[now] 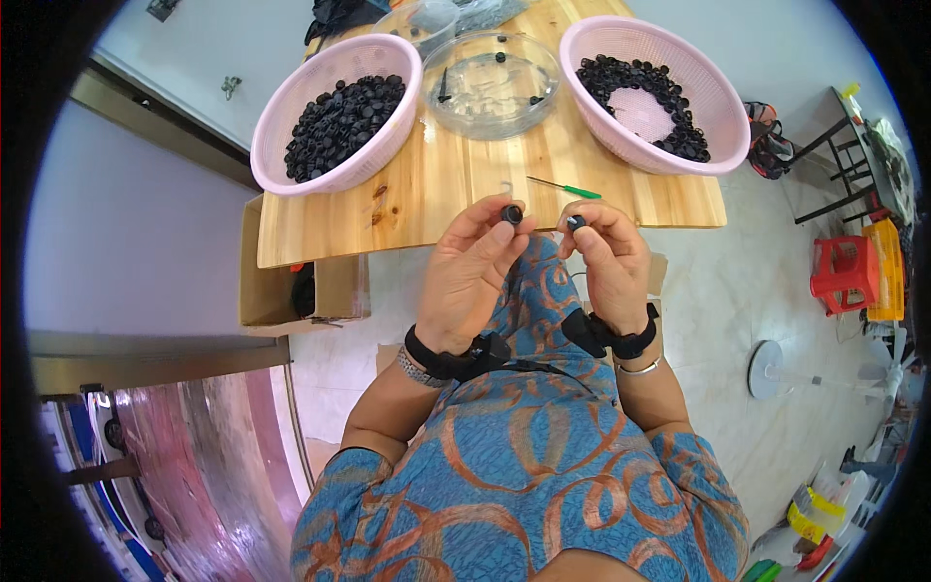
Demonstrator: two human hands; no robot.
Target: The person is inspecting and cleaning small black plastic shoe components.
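Just off the table's near edge, my left hand (472, 267) pinches a small black round part (511, 214) between thumb and fingers, its ringed end showing. A short gap to the right, my right hand (618, 270) grips a smaller dark piece (576, 222) with a pale spot on it; the fingertips partly cover it. The two pieces are apart. Beyond my hands, a screwdriver with a green handle (583, 193) and thin dark shaft lies on the wooden table (441, 179).
A pink basket (272, 136) heaped with black parts stands at the table's left; another pink basket (722, 126) stands at the right, black parts ringing its bottom. Between them sits a clear round tray (456, 121) with a few black pieces. A cardboard box (254, 281) is below the table's left end.
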